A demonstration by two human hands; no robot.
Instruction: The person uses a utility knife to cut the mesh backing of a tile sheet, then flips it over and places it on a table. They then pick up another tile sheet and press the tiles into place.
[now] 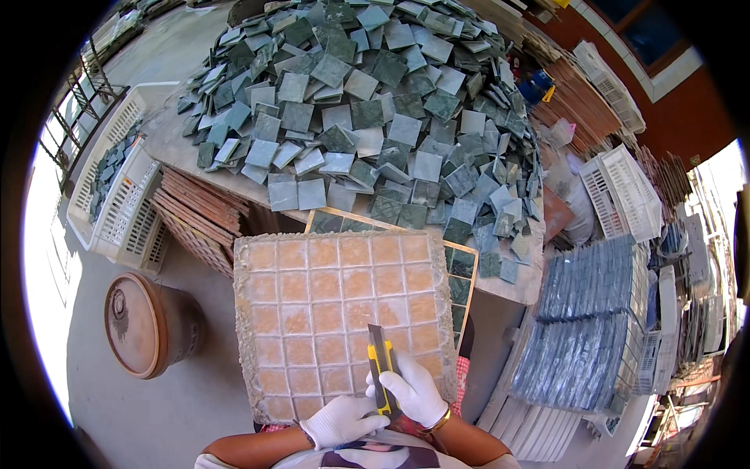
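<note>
A square mosaic sheet point(336, 313), backed with orange-brown paper and showing a grid of small tiles, lies tilted in front of me. My right hand point(418, 391), in a white glove, grips a yellow and black utility knife point(379, 367) whose blade rests on the sheet near its lower right part. My left hand point(340, 422), also in a white glove, sits at the sheet's bottom edge, touching the knife's handle end. Beneath the sheet lies a wooden frame point(465, 285) holding green tiles.
A big heap of loose green and grey square tiles point(367, 102) covers the table behind. White plastic crates point(117, 195) stand at left, more point(621, 187) at right. A round brown pot point(144, 324) sits on the floor at left. Stacked blue-grey tile sheets point(586, 328) lie at right.
</note>
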